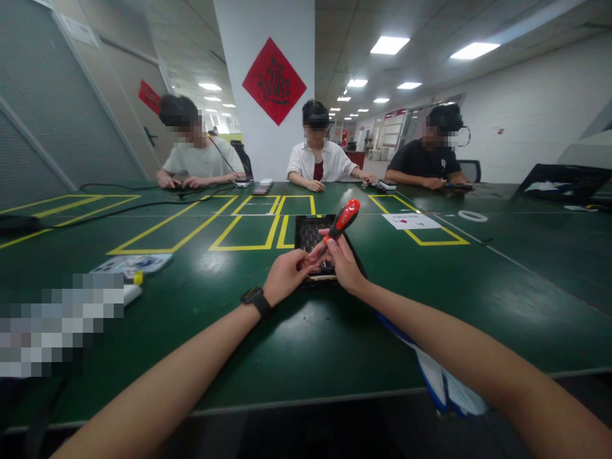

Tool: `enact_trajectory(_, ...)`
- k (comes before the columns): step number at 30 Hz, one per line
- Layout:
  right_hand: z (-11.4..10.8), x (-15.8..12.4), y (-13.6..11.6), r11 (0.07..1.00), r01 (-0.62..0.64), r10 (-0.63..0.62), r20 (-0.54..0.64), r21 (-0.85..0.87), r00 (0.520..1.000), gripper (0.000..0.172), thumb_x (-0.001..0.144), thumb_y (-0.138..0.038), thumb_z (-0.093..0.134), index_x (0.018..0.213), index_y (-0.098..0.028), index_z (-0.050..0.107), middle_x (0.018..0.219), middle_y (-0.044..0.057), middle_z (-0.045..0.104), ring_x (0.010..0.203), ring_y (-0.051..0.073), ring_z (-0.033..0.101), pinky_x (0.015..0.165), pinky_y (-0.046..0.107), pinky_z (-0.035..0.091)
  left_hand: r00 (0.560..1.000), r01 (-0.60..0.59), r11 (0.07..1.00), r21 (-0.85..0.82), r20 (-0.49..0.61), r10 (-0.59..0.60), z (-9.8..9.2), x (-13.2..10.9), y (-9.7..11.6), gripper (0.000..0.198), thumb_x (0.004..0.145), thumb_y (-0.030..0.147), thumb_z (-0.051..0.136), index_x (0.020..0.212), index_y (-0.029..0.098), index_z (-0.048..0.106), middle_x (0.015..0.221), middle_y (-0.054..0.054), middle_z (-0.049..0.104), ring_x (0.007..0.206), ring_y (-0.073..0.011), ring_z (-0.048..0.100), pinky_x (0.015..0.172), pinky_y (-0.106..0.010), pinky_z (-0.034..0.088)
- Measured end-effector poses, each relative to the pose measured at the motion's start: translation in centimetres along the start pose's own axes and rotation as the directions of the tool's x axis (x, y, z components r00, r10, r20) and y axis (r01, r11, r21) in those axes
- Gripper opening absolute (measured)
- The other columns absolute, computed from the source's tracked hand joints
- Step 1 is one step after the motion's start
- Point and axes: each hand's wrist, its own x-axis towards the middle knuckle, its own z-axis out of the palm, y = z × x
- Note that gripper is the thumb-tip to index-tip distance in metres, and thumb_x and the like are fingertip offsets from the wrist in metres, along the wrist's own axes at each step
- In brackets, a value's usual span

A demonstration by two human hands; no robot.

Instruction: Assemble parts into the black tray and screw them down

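A screwdriver with a red and black handle is in my right hand. Its handle points up and away from me, tilted to the right, and the lower end is lost among my fingers. My left hand, below a dark wristwatch, is closed in a pinch close to the screwdriver's lower end. Whatever lies between those fingertips is too small to make out. Under both hands an open black case rests on the table, with small dark parts or compartments inside, partly covered by my fingers.
Yellow tape outlines mark the green table. A white sheet and a tape ring lie to the right. White-and-blue gloves hang over the near edge. A phone-like item lies left. Three people sit opposite.
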Motion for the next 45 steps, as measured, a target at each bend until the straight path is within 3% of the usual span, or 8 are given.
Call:
enact_trajectory(9, -0.11, 0.1, 0.23, 0.999, 0.016, -0.015, 0.029, -0.028, 0.999, 0.03, 0.089, -0.034, 0.04, 0.115, -0.021, 0.039, 0.079, 0.001, 0.059, 0.067, 0.011, 0.056, 0.06, 0.026, 0.051, 0.994, -0.101, 0.995, 0.024, 0.04, 0.1, -0.21, 0.03, -0.21, 0.014, 0.083, 0.026, 0.051, 0.081, 0.016, 0.061, 0.077, -0.003, 0.062, 0.071, -0.0129, 0.055, 0.063, -0.023, 0.039)
enact_trajectory(15, 0.02, 0.17, 0.22, 0.998, 0.015, -0.015, 0.001, -0.059, 1.0, 0.031, 0.088, -0.037, 0.041, 0.114, -0.021, 0.038, 0.08, 0.001, 0.058, 0.069, 0.011, 0.057, 0.058, 0.024, 0.051, 1.0, 0.003, 0.995, -0.102, -0.005, -0.004, 0.1, -0.03, 0.23, 0.02, 0.077, 0.034, 0.06, 0.086, 0.017, 0.06, 0.075, -0.001, 0.064, 0.064, -0.011, 0.056, 0.06, -0.022, 0.041)
enact_trajectory(19, 0.06, 0.1, 0.22, 0.998, 0.011, -0.011, 0.002, -0.069, 1.0, 0.032, 0.088, -0.038, 0.042, 0.115, -0.021, 0.039, 0.08, 0.001, 0.058, 0.068, 0.011, 0.057, 0.058, 0.024, 0.051, 0.999, 0.049, 0.994, -0.1, -0.008, -0.05, 0.23, 0.0, 0.24, 0.024, 0.07, 0.038, 0.066, 0.077, 0.016, 0.06, 0.068, 0.001, 0.062, 0.058, -0.0101, 0.053, 0.055, -0.021, 0.039)
enact_trajectory(30, -0.06, 0.25, 0.1, 0.999, -0.005, 0.007, 0.031, -0.051, 1.0, 0.031, 0.09, -0.038, 0.036, 0.117, -0.021, 0.039, 0.081, 0.001, 0.059, 0.07, 0.011, 0.057, 0.061, 0.025, 0.052, 0.999, -0.039, 0.999, 0.014, 0.034, 0.039, 0.13, 0.05, -0.27, 0.017, 0.084, 0.027, 0.05, 0.085, 0.017, 0.064, 0.077, -0.004, 0.065, 0.069, -0.0137, 0.057, 0.061, -0.023, 0.038)
enact_trajectory(35, -0.06, 0.2, 0.25, 0.999, 0.01, -0.009, 0.015, -0.045, 1.0, 0.032, 0.089, -0.039, 0.038, 0.115, -0.021, 0.039, 0.081, 0.002, 0.059, 0.071, 0.011, 0.057, 0.061, 0.025, 0.052, 0.999, -0.032, 0.999, -0.018, -0.002, 0.032, 0.22, -0.06, 0.04, 0.017, 0.083, 0.03, 0.052, 0.085, 0.017, 0.063, 0.08, -0.003, 0.065, 0.07, -0.0132, 0.056, 0.062, -0.023, 0.039)
enact_trajectory(40, -0.02, 0.13, 0.29, 0.999, 0.001, 0.0, 0.023, -0.052, 1.0, 0.034, 0.088, -0.041, 0.039, 0.115, -0.021, 0.039, 0.079, 0.001, 0.059, 0.069, 0.011, 0.057, 0.059, 0.024, 0.052, 1.0, 0.022, 1.0, -0.003, -0.009, -0.022, 0.25, -0.05, 0.12, 0.023, 0.074, 0.039, 0.061, 0.075, 0.016, 0.06, 0.07, -0.001, 0.062, 0.062, -0.0119, 0.053, 0.058, -0.022, 0.038)
enact_trajectory(45, -0.06, 0.15, 0.37, 1.0, -0.002, 0.002, 0.019, -0.009, 1.0, 0.035, 0.089, -0.041, 0.036, 0.118, -0.021, 0.039, 0.079, 0.002, 0.059, 0.069, 0.011, 0.056, 0.058, 0.024, 0.052, 1.0, 0.012, 1.0, 0.026, 0.013, -0.012, 0.13, 0.04, -0.14, 0.019, 0.08, 0.033, 0.055, 0.078, 0.016, 0.063, 0.072, -0.003, 0.064, 0.065, -0.0135, 0.055, 0.06, -0.023, 0.04)
